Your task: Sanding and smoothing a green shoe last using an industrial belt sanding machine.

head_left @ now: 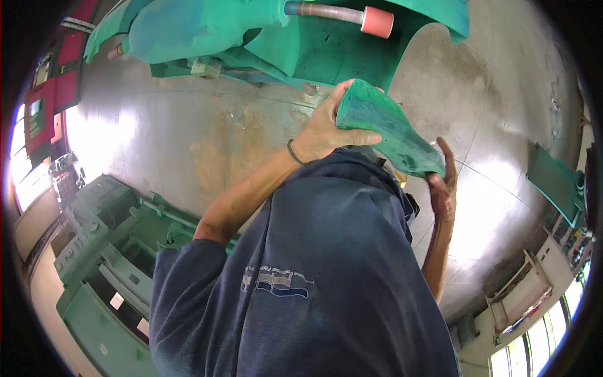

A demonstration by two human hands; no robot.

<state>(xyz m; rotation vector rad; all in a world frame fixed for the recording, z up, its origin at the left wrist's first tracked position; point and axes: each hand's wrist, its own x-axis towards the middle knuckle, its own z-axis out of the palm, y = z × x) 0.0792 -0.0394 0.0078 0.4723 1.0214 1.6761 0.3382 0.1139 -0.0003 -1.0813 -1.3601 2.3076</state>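
Holding curved grn piece, streaked w/ dk patches.

The shell obstructed passage beyond the left hand; the panel blocked the space between the hands. Clearance existed above the floor, right of the right hand.

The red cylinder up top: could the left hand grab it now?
Probably not: the left hand is holding the curved green piece, and the red cylinder sits farther out.
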